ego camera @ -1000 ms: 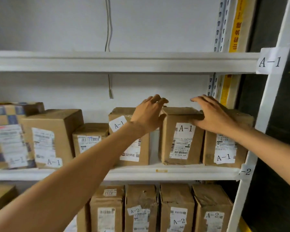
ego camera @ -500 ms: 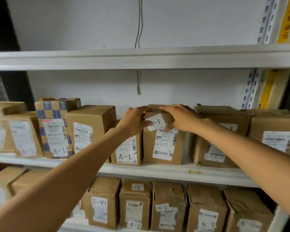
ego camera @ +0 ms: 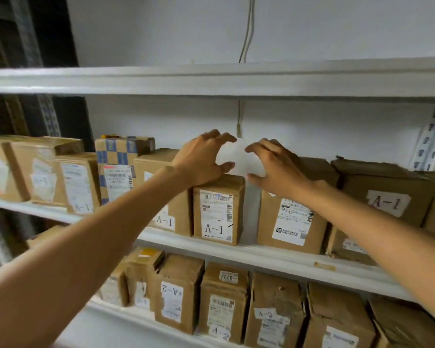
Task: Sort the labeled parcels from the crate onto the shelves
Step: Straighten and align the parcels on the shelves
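Cardboard parcels labelled A-1 stand in a row on the middle shelf. My left hand rests with curled, spread fingers on the top back of a small A-1 parcel. My right hand hovers with spread fingers over the top left corner of the neighbouring parcel. A narrow gap separates these two parcels. Neither hand grips anything. The crate is out of view.
Parcels marked A-2 fill the shelf below. More A-1 boxes, one with a blue checked pattern, stand to the left, and a large A-1 box to the right. The upper shelf hangs above; a cable runs down the wall.
Both hands have let go of the parcel with the loose A-1 label and lifted to its top edge, fingers spread. The view has shifted left and closer.
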